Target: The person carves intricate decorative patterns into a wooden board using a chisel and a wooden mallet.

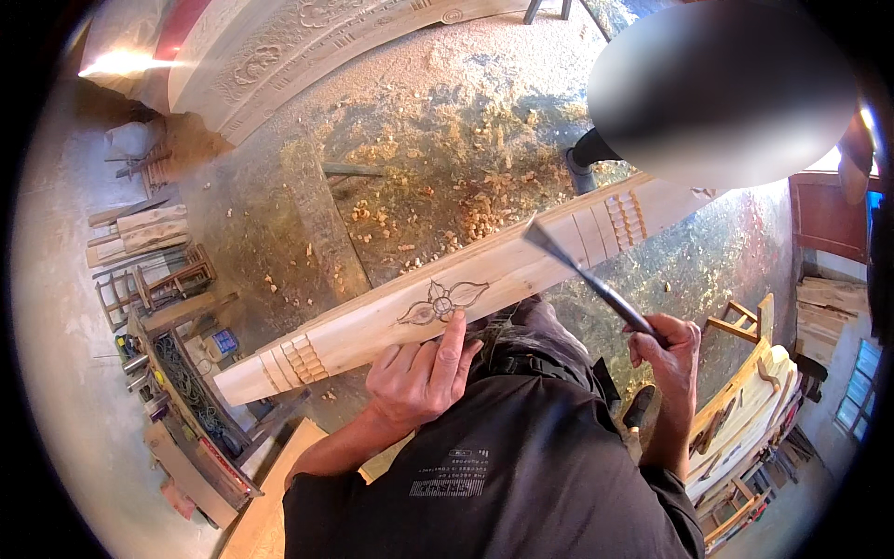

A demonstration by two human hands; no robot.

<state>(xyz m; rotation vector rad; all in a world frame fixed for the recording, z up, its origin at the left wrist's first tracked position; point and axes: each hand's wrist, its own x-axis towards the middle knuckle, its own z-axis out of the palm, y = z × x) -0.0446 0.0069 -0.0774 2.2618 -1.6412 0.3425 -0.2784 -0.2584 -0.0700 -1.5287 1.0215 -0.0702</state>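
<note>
A long pale wooden beam [521, 270] lies slantwise before me, rising to the right. Near its middle is a dark-outlined flower design [441, 302]; bands of carved grooves cross the wood towards both ends. My left hand [416, 374] is at the near edge, its index finger stretched onto the bottom of the design and the other fingers bent. It holds nothing that I can see. In my right hand [667, 352] is a chisel [596, 284], gripped by its dark handle. The flared grey blade points up and left, over the beam; whether it touches the wood I cannot tell.
Wood shavings [480, 210] litter the floor beyond the beam. A large carved panel [307, 51] stands at the far left. A person's leg [587, 158] is by the beam's right end. Tools fill a wooden box [191, 382] at left; wooden furniture parts [745, 415] stand at right.
</note>
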